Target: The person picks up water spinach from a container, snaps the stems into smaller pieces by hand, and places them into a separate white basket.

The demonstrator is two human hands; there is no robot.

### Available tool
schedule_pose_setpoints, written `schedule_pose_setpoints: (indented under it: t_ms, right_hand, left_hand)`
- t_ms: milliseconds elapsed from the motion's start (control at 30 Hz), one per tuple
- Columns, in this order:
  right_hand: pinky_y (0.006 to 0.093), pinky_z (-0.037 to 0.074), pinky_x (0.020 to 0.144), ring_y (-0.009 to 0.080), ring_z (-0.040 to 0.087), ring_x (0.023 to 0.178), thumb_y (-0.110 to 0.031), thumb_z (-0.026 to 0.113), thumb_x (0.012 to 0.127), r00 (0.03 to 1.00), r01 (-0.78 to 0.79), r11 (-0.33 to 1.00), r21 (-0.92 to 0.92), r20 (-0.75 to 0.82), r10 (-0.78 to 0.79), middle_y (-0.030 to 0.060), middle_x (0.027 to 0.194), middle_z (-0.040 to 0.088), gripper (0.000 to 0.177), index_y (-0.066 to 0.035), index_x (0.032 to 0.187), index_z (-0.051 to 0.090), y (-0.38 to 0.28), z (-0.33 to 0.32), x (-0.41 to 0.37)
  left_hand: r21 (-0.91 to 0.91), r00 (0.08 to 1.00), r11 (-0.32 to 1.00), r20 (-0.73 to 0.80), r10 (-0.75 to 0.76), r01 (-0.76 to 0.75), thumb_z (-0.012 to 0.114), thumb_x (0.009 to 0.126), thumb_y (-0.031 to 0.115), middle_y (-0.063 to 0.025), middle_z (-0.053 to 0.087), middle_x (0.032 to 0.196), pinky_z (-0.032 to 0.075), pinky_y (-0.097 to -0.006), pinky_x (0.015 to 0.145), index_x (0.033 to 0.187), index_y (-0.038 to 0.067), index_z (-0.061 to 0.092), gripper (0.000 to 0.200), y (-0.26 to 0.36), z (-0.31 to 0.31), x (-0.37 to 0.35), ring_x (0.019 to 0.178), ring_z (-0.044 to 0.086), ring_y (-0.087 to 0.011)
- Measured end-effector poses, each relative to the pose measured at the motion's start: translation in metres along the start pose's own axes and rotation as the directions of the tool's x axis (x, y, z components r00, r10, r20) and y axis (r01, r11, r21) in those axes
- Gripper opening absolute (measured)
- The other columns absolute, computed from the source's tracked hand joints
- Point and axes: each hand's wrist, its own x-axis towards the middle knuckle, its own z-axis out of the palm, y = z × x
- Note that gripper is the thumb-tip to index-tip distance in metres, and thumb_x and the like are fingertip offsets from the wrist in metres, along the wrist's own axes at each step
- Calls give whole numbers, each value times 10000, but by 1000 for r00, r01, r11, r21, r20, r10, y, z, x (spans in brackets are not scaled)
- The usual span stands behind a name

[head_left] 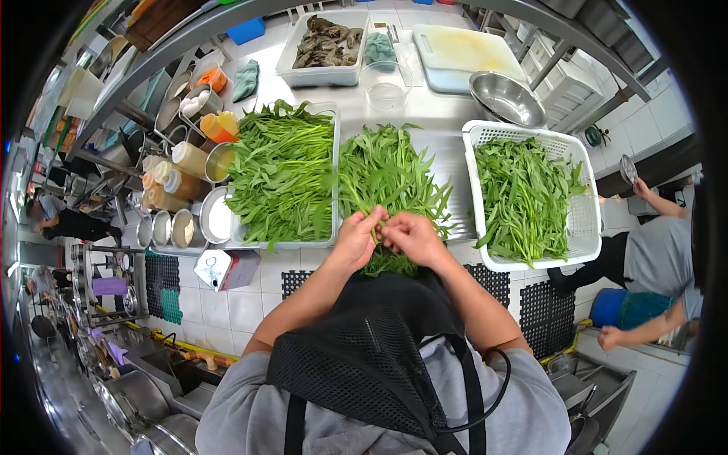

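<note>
My left hand (356, 239) is closed around a few green stems of water spinach in front of my chest. Close beside it, my right hand (414, 238) pinches at the same stems, its fingertips nearly touching the left. Just beyond both hands lies a loose pile of water spinach (390, 163) on the steel counter. To the left, a clear tub (334, 171) is heaped with long-stemmed water spinach (284, 171). On the right, a white perforated basket (588, 205) holds leafy pieces (527, 197). More greens (388, 263) show below my hands, partly hidden by them.
At the back stand a tub of shrimp (326, 45), a clear round container (385, 87), cutting boards (466, 57) and a steel bowl (508, 98). Sauce bottles (182, 182) and small pots line the left. A person in grey (656, 254) is at the right.
</note>
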Motion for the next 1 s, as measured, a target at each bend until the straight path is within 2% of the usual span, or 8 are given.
schedule_pose_setpoints:
  t_ms: [67, 267, 367, 467, 500, 567, 867, 1000]
  right_hand:
    - [291, 470, 522, 135, 590, 582, -202, 635, 883, 993, 46, 988, -144, -98, -60, 86, 706, 644, 202, -2, 898, 603, 18, 2, 9]
    - [423, 484, 643, 368, 606, 720, -259, 685, 797, 930, -18, 724, -689, -277, -240, 168, 776, 645, 260, -24, 881, 611, 14, -5, 21]
    - [419, 488, 644, 334, 614, 703, -252, 682, 792, 960, -45, 614, -788, -204, -191, 163, 783, 641, 270, -22, 909, 606, 25, -7, 36]
    - [371, 509, 622, 264, 632, 696, -198, 659, 815, 984, -109, 786, -609, -178, -2, 136, 830, 659, 218, -10, 909, 601, 17, -15, 49]
    - [339, 517, 615, 225, 633, 700, -159, 634, 836, 979, -178, 977, -119, -121, 163, 122, 863, 662, 164, -12, 900, 598, 13, -20, 50]
    - [267, 529, 609, 150, 617, 696, -56, 577, 876, 970, -232, 763, 604, 84, 228, 99, 921, 650, 27, -31, 881, 583, -10, -25, 42]
    - [314, 469, 645, 164, 540, 690, -45, 631, 809, 997, 72, 604, 794, -35, -74, 64, 830, 552, 509, -17, 1280, 442, -50, -50, 15]
    - [292, 479, 700, 136, 564, 768, 26, 582, 825, 964, 94, 803, 588, 149, -222, 54, 895, 587, 538, -38, 1337, 432, -35, -56, 0]
  left_hand:
    - [39, 998, 999, -61, -24, 26, 530, 966, 221, -38, 607, 862, 410, -265, 676, 928, 49, 572, 181, 3, -2, 3, 753, 530, -115]
    - [547, 773, 620, 82, 629, -562, 459, 996, 227, -64, 620, 817, 438, -272, 719, 930, 48, 525, 202, 37, 13, -9, 758, 554, -125]
    - [318, 911, 864, -1, 413, -391, 479, 986, 213, -48, 559, 742, 430, -272, 650, 904, 63, 497, 172, 42, 17, -11, 659, 519, -144]
    - [23, 994, 995, -47, 102, -101, 490, 981, 247, -35, 471, 672, 386, -274, 535, 863, 85, 468, 201, 38, 4, -2, 548, 447, -154]
    - [-31, 999, 998, -16, 47, -48, 487, 980, 286, -35, 462, 667, 362, -271, 508, 821, 94, 455, 252, 36, -3, -2, 530, 433, -148]
    - [-83, 1000, 996, 17, -9, 10, 483, 979, 326, -35, 454, 662, 338, -269, 480, 779, 102, 442, 303, 34, -6, -2, 513, 419, -142]
    - [-64, 1000, 998, 13, -3, 4, 492, 964, 407, -56, 482, 675, 363, -272, 482, 710, 92, 442, 408, 31, 3, 7, 515, 444, -146]
    - [110, 998, 994, 69, 8, -16, 498, 967, 376, -53, 542, 758, 404, -266, 525, 914, 18, 578, 370, 30, 13, 9, 554, 475, -128]
